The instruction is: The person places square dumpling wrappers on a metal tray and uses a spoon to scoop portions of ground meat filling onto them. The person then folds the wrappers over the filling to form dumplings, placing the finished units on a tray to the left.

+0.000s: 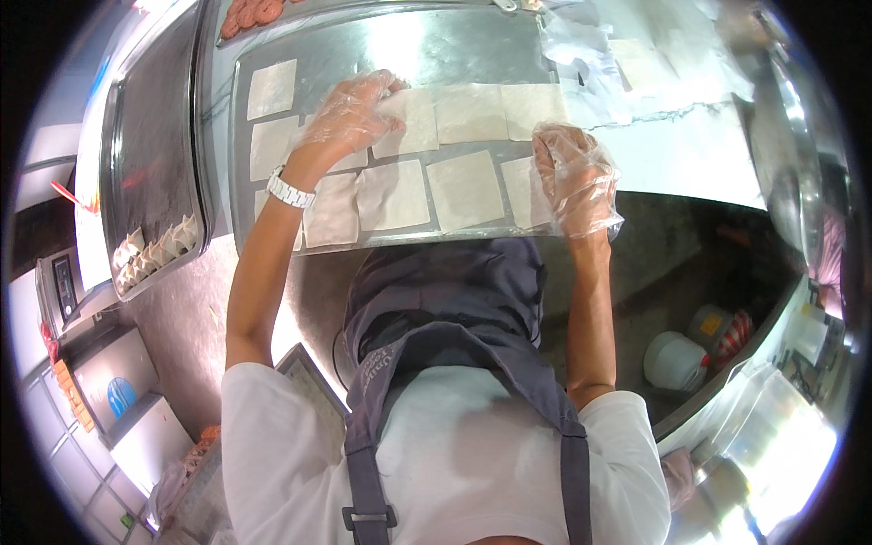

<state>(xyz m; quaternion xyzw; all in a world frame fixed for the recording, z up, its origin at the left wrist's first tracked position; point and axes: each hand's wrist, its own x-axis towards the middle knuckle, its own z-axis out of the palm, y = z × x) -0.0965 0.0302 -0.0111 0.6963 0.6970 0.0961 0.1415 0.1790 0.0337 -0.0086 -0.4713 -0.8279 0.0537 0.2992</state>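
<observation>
Square, pale dough wrappers (465, 191) lie in rows on a metal tray (481, 45) in front of me. My left hand (354, 111), in a clear plastic glove, is over the upper row. Its thumb and forefinger stand apart at the left edge of one wrapper (411, 120); whether they grip it is unclear. At the tray's right end my right hand (578, 180), also gloved, is closed with the fingers curled in. It partly covers the last wrapper (524, 193) of the near row. What lies inside those fingers, if anything, is hidden.
To the left stands a dark tray (150, 136) with several folded dumplings (154, 254) at its near end. Crumpled clear plastic (586, 54) lies at the back right, beside a white worktop (681, 154). A white container (674, 361) sits low on the right. Reddish filling (252, 14) shows at the top.
</observation>
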